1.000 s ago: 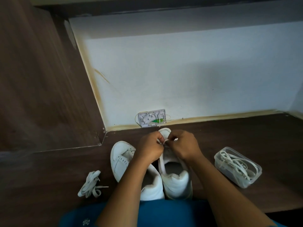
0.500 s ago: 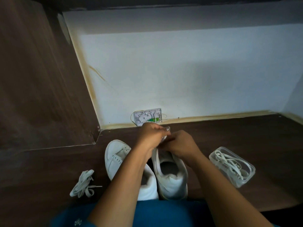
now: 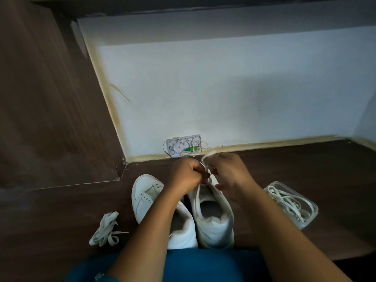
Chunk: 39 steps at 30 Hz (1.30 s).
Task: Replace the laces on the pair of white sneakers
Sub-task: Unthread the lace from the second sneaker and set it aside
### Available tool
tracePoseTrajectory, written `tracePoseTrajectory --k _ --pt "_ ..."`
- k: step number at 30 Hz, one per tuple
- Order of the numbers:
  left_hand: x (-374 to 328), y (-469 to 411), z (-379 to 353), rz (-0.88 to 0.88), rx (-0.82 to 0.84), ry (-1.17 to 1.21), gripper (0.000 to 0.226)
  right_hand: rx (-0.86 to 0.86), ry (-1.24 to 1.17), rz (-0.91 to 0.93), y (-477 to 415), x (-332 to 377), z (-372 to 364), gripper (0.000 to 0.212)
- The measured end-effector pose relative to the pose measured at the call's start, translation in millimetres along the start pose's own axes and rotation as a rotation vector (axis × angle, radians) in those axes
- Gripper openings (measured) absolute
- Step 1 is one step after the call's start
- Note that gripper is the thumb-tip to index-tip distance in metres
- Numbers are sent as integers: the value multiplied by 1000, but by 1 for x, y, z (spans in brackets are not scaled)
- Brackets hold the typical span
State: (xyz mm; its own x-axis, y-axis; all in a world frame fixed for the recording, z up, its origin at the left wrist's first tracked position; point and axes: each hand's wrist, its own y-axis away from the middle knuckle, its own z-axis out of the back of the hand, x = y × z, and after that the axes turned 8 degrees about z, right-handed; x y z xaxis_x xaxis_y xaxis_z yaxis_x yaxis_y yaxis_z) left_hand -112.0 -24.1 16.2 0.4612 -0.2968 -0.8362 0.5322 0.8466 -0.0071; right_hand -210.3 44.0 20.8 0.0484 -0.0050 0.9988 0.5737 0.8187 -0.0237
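Sneakers [image 3: 215, 228]: you see smooth, matt white uppers.
Loose laces [image 3: 105, 228], left of sneakers: flat woven cloth.
Container [image 3: 304, 224], right of sneakers: clear glossy plastic.
Surface [image 3: 305, 169]: dark wood-grain.

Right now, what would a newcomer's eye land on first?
The left hand and right hand pinch a flat white lace above the front of a white sneaker at bottom centre, its twin beside it on the left. A loose bundle of white laces lies on the dark wooden surface further left; a clear plastic tub of laces sits to the right.
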Motion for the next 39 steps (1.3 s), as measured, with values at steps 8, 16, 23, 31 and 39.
tracePoseTrajectory --k 8,16,23,31,39 --pt "-25 8 12 -57 -135 638 10 300 372 185 3 -7 9 10" --pt "1 11 16 76 175 139 14 -135 -127 437 -11 0 -5 25" --pt "-23 6 13 -146 -164 439 14 198 425 343 4 1 9 5" --pt "1 6 13 86 33 325 15 -79 153 327 5 -1 -5 27" --pt "6 10 7 36 96 -388 15 -407 7 308 -10 -1 3 27"
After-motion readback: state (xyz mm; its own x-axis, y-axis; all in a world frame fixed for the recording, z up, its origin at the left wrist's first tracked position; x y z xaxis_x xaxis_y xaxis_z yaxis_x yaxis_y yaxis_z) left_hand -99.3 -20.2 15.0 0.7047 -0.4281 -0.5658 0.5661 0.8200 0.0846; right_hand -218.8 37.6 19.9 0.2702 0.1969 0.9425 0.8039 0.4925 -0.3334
